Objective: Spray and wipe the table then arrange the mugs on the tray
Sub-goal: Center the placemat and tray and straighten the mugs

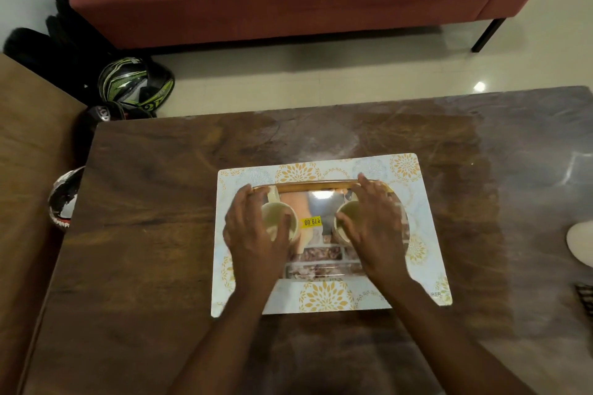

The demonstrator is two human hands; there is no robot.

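Both hands are working at once: the left hand (256, 234) is curling round the left mug (278, 221), and the right hand (373, 228) is wrapping over the right mug (348, 218). Both mugs are sitting on the shiny tray (316, 185), either side of its yellow price sticker (311, 221). That tray is lying on a flowered placemat (426, 266) on the table (144, 202). Wiping looks done; this is the arranging step. Next it's calling for a gentle release, keeping both mugs upright.
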